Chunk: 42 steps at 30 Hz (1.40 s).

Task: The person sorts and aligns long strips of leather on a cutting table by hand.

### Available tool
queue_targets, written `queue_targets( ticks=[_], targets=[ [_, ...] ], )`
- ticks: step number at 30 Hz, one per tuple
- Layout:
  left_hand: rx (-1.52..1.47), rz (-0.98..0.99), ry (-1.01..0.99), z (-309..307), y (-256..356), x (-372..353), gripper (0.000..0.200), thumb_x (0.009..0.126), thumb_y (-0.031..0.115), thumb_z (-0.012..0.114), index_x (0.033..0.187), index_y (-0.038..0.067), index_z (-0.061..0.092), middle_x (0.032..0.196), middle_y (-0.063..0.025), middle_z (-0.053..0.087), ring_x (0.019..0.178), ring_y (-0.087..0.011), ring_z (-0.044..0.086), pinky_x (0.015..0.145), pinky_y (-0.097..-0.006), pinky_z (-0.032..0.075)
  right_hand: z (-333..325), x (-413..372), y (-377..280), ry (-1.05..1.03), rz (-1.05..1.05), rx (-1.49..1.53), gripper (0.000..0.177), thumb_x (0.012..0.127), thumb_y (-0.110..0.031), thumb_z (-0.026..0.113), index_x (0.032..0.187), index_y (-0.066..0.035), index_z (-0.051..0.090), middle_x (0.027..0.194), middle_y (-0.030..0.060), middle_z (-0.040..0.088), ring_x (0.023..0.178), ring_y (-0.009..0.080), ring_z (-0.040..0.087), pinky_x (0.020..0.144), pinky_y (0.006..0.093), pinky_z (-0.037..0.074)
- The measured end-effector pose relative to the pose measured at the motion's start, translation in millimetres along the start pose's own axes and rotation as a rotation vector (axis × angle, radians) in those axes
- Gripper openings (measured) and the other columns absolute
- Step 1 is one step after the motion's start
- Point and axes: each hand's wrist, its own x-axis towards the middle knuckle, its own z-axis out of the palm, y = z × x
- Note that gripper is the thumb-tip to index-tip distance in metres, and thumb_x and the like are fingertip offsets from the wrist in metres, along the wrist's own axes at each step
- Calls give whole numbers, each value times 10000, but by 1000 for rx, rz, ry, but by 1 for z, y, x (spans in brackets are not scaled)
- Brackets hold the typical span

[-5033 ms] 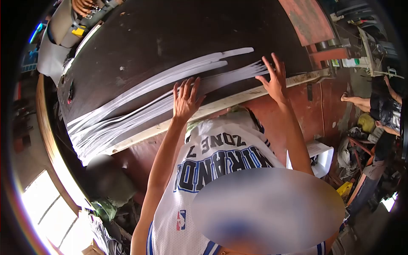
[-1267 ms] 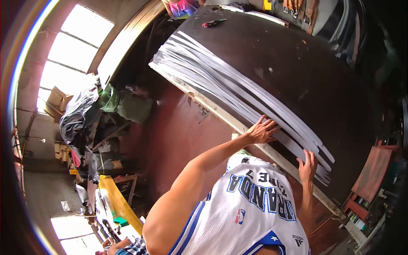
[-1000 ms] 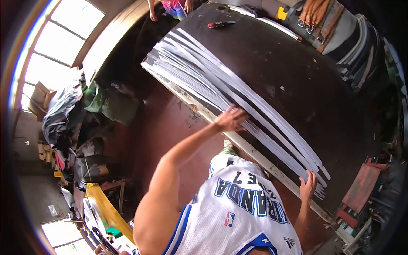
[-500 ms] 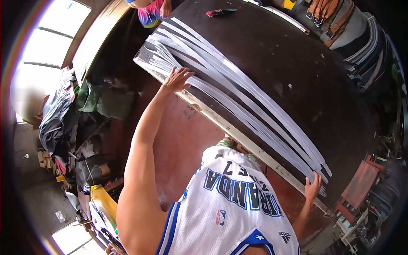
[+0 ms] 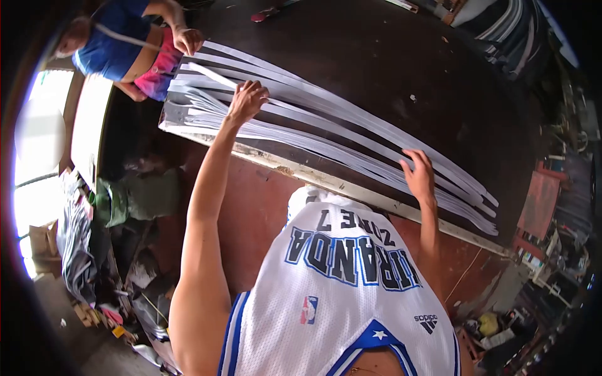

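Note:
Long pale strips (image 5: 313, 138) lie lengthwise over the dark table (image 5: 376, 81), bunched near its front edge and more separate farther back. My left hand (image 5: 249, 99) is closed around one white strip (image 5: 212, 74), whose end sticks out to the left of the fingers. Over the right part of the strips is my right hand (image 5: 419, 173), fingers apart, with nothing seen in it. The fingertips are close to the strips; whether they touch cannot be told.
A person in a blue top (image 5: 116, 41) stands at the table's far left corner, one hand near the strip ends. A red-handled tool (image 5: 264, 14) lies at the back. Grey strips hang at upper right, near a reddish stand (image 5: 539, 198).
My left hand has closed on a strip and lifted its end. My right hand has moved left and back from the strips' right ends. The other person has come further into view.

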Motion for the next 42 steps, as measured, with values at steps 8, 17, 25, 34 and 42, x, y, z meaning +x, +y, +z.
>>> queue_targets(
  ticks=[8,17,25,34,42],
  targets=[
    [-445,-135,-221,-80,-114,35,228,898,285,676,896,59,695,754,-95,676,662,-197,664,637,-361,496,37,15,-16,-6,92,-159,233,790,-113,754,1008,-77,683,1012,98,626,981,338,593,873,431,466],
    [-428,-96,-381,-116,-225,79,388,892,390,677,885,2,681,792,-92,671,758,-228,652,691,-373,491,36,0,-15,137,138,-166,247,754,-90,771,948,-68,619,949,106,592,944,334,583,819,435,464],
    [404,-58,116,-133,-264,48,207,911,272,634,903,72,686,959,-131,702,908,-361,640,832,-463,456,28,-12,7,119,165,-198,273,725,-52,777,909,-84,577,924,106,596,936,351,594,814,457,466],
    [-550,76,36,-59,-53,30,408,784,-71,619,1168,60,664,1205,-138,665,1115,-290,638,953,-397,494,0,-28,37,89,168,-163,249,709,16,749,824,-55,540,831,120,631,842,359,626,709,464,472],
    [-452,433,2,17,147,18,316,852,139,703,1167,125,674,1132,-99,662,1106,-290,607,949,-448,459,-25,-34,37,-10,233,-162,183,746,61,675,835,-30,543,796,140,644,805,352,638,694,440,474]
  ],
)
